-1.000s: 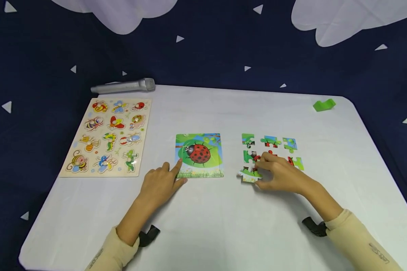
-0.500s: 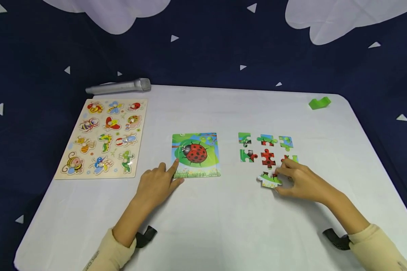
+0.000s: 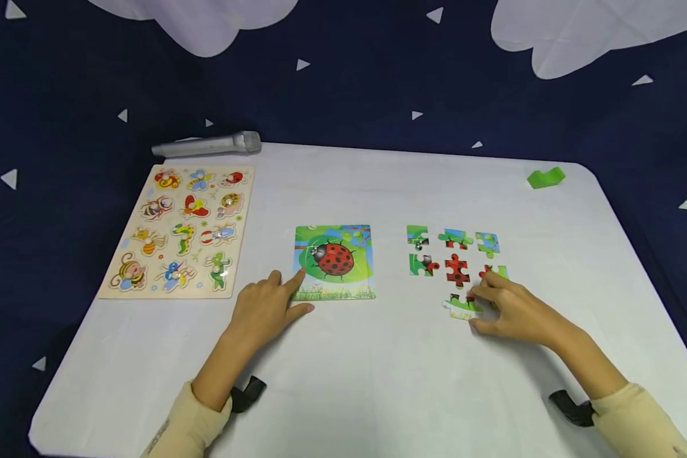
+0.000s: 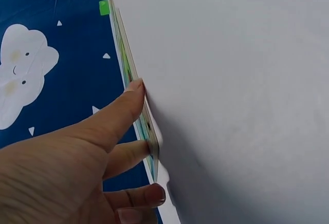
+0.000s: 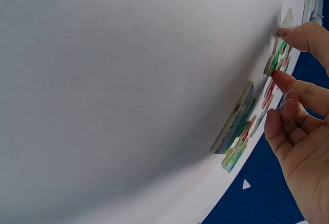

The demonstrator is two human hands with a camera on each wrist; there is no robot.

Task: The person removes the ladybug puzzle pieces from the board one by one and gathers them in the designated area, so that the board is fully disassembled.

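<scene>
My left hand (image 3: 261, 312) rests at the lower left corner of a square ladybug picture (image 3: 333, 261). Its index finger lies on the left edge, and the thumb is by the bottom corner. In the left wrist view, thumb (image 4: 134, 93) and index finger touch the board's edge. My right hand (image 3: 512, 310) pinches a grass-and-flower jigsaw piece (image 3: 460, 307) between thumb and index finger, just below the red spotted jigsaw piece (image 3: 457, 270). More loose pieces lie in rows above. Another jigsaw piece (image 5: 234, 121), hidden under my hand in the head view, shows in the right wrist view.
A wooden insect peg puzzle (image 3: 177, 232) lies at the left of the white table (image 3: 343, 381). Behind it, a silver toy microphone (image 3: 206, 145) lies at the back edge. A green block (image 3: 546, 178) sits at the back right corner.
My right hand has carried the pinched jigsaw piece rightward, from below the left column to below the middle one. My left hand stays at the ladybug picture.
</scene>
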